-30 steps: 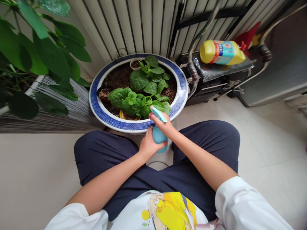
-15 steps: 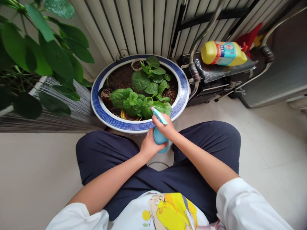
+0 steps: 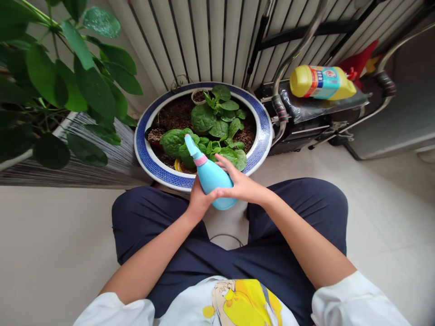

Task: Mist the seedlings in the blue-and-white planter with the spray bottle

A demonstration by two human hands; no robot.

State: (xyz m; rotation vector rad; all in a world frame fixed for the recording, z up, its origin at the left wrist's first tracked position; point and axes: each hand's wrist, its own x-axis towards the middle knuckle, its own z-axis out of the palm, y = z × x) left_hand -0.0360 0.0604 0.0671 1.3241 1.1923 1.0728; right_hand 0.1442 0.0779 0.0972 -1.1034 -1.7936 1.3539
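Note:
A light blue spray bottle (image 3: 215,177) with a pink collar is tilted over the near rim of a blue-and-white oval planter (image 3: 263,131), its nozzle toward the upper left. My left hand (image 3: 199,199) holds it from the left side. From the right, my right hand (image 3: 240,183) grips the bottle's body, thumb across the lower part and fingers partly stretched along the far side. Behind the nozzle, green leafy plants (image 3: 204,118) grow in dark soil. A small white pot (image 3: 199,96) is set in the soil at the back.
A large leafy plant (image 3: 91,86) leans in from the left. White radiator bars (image 3: 210,40) stand behind the planter. At right, a metal-framed cart (image 3: 280,108) carries a yellow bottle (image 3: 322,82) lying on its side.
The spray bottle has turned, its nozzle swinging up and left. My right hand has shifted from its top to the right side of its body. The view has moved slightly.

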